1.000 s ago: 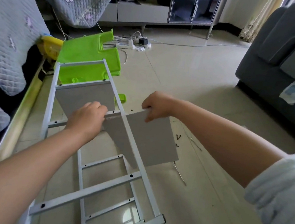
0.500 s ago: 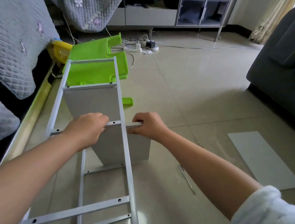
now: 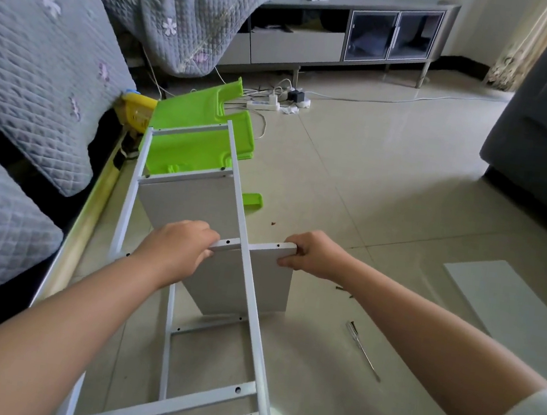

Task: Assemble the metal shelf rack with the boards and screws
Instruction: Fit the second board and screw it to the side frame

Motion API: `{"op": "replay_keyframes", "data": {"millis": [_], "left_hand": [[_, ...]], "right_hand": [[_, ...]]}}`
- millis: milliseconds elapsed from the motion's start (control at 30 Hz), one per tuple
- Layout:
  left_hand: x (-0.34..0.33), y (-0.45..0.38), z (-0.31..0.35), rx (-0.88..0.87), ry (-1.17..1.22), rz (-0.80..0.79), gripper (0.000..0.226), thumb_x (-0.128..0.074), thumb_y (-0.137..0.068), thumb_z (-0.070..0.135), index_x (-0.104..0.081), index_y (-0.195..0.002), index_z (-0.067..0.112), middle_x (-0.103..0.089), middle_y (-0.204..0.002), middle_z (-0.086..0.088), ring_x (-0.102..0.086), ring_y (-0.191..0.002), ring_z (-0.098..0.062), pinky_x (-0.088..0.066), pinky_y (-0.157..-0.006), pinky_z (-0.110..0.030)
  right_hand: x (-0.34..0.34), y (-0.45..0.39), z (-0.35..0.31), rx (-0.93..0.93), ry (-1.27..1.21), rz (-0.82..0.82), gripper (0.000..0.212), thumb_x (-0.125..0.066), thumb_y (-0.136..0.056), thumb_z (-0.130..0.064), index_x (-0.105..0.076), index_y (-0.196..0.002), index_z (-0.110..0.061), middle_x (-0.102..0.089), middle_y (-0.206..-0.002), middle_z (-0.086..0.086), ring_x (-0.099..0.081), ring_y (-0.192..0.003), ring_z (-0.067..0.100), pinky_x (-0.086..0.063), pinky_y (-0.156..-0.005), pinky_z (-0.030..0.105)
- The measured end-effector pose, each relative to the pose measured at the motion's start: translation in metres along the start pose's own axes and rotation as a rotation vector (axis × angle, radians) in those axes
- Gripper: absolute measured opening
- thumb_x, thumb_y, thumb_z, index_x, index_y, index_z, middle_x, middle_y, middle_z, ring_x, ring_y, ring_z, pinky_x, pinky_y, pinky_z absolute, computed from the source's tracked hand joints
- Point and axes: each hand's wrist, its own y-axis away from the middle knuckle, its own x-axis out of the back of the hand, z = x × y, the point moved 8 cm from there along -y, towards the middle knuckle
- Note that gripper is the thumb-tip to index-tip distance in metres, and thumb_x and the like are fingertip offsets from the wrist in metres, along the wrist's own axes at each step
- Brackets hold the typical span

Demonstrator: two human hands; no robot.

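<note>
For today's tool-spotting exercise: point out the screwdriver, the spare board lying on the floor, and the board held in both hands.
screwdriver (image 3: 364, 351): head view, middle of its shaft.
spare board (image 3: 506, 302): head view, its flat face.
held board (image 3: 239, 282): head view, its grey face below the top edge.

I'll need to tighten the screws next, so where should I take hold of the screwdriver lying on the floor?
Probably by the handle end of the screwdriver, the thicker part nearest the board. It lies flat on the tiles, its thin shaft pointing toward the person, so come from above with the right hand, fingers across the handle. That hand now grips the board's edge and must let go first.
</note>
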Motion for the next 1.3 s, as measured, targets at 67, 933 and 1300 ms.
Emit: {"op": "replay_keyframes", "data": {"millis": [67, 933, 1300], "left_hand": [[0.001, -0.002, 0.000, -0.007, 0.000, -0.011, 0.024, -0.039, -0.097, 0.026, -0.053, -0.114, 0.016, -0.053, -0.114, -0.001, -0.049, -0.111, -0.021, -0.040, -0.082, -0.027], [0.001, -0.004, -0.004, -0.058, -0.095, -0.027, 0.027, -0.038, -0.098, 0.029, -0.054, -0.113, 0.013, -0.052, -0.111, -0.003, -0.051, -0.109, -0.025, -0.043, -0.083, -0.032], [0.002, -0.004, -0.007, -0.040, -0.045, -0.005, 0.025, -0.040, -0.097, 0.028, -0.056, -0.108, 0.012, -0.053, -0.109, -0.004, -0.051, -0.108, -0.025, -0.043, -0.084, -0.032]], "right_hand": [[-0.005, -0.003, -0.006, 0.017, -0.006, 0.000, 0.019, -0.064, -0.084, -0.013, -0.063, -0.094, 0.003, -0.051, -0.075, 0.007, -0.045, -0.070, 0.016, -0.029, -0.052, 0.011], [-0.042, -0.038, -0.035, 0.062, -0.110, -0.053, 0.032, -0.066, -0.083, -0.013, -0.045, -0.058, -0.017, -0.050, -0.057, 0.003, -0.046, -0.035, -0.007, -0.037, -0.051, 0.008], [-0.040, -0.037, -0.038, 0.061, -0.077, -0.034, 0.018, -0.062, -0.084, -0.009, -0.060, -0.088, 0.008, -0.047, -0.054, -0.003, -0.048, -0.038, -0.005, -0.034, -0.045, 0.003]]}}
